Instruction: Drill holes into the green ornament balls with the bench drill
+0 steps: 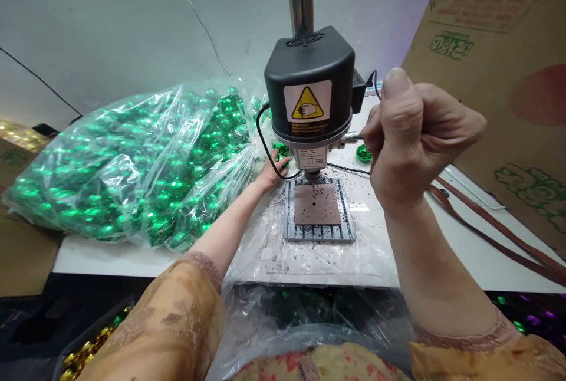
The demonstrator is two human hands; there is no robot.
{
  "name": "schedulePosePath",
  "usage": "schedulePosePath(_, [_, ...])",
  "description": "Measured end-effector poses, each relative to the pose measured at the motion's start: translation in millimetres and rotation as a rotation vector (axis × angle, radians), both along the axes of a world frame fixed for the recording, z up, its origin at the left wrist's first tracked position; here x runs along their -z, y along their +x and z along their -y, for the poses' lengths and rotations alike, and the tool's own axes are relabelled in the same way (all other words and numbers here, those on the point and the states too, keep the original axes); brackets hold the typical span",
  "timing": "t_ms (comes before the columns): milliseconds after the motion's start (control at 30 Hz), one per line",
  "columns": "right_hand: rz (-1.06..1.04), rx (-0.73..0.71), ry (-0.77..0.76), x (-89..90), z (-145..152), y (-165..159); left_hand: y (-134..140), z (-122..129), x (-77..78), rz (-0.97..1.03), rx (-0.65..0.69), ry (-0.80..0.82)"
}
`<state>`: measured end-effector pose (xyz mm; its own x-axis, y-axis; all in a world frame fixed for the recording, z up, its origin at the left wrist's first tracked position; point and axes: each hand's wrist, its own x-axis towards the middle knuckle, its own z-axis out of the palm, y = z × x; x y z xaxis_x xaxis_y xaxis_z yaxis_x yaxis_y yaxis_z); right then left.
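Right hand [415,139] is closed in a fist around the small lever [351,137] on the side of the drill press [309,98], while the left hand [272,171], fingers curled, pinches a green bead [280,151] just left of the brown pad [316,204] beneath the bit.

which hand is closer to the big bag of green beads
Left. The left hand reaches beside the bag of green beads, at its right edge. The right hand is apart, gripping the drill press lever.

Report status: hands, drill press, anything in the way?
Right hand gripping drill press feed lever. Left hand on green bead beside bead bag. Drill table littered with shavings.
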<state>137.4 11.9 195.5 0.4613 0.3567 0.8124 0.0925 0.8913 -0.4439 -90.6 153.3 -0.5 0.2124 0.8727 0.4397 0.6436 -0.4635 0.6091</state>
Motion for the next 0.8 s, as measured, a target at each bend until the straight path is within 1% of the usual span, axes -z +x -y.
schedulePosePath(67, [-0.011, -0.015, 0.014, 0.1, 0, 1, -4, 11, -2.6, -0.050, 0.030, -0.006])
schedulePosePath(167, [-0.017, -0.052, 0.036, 0.2, -1, 2, -12, 34, -10.5, -0.116, 0.049, -0.014])
schedulePosePath(300, [-0.001, -0.071, 0.049, 0.9, -2, 4, -23, 72, -22.2, -0.093, -0.008, -0.041])
schedulePosePath(367, [-0.004, -0.061, 0.063, 1.8, -2, 4, -26, 93, -27.6, 0.004, -0.035, -0.041])
schedulePosePath(433, [-0.011, -0.046, 0.071, 2.6, -3, 3, -23, 115, -33.1, 0.170, -0.051, -0.077])
schedulePosePath(533, [-0.007, -0.012, 0.042, 3.5, -3, 2, -11, 145, -40.6, 0.467, -0.073, -0.152])
schedulePosePath(600, [-0.011, 0.011, 0.040, 3.8, -4, 2, 0, 161, -43.2, 0.632, -0.074, -0.197])
schedulePosePath(700, [0.007, 0.017, 0.052, 4.1, -5, 3, 19, 172, -39.7, 0.761, -0.040, -0.299])
schedulePosePath(800, [0.041, 0.034, 0.017, 4.6, -5, 5, 34, 169, -28.5, 0.761, -0.014, -0.340])
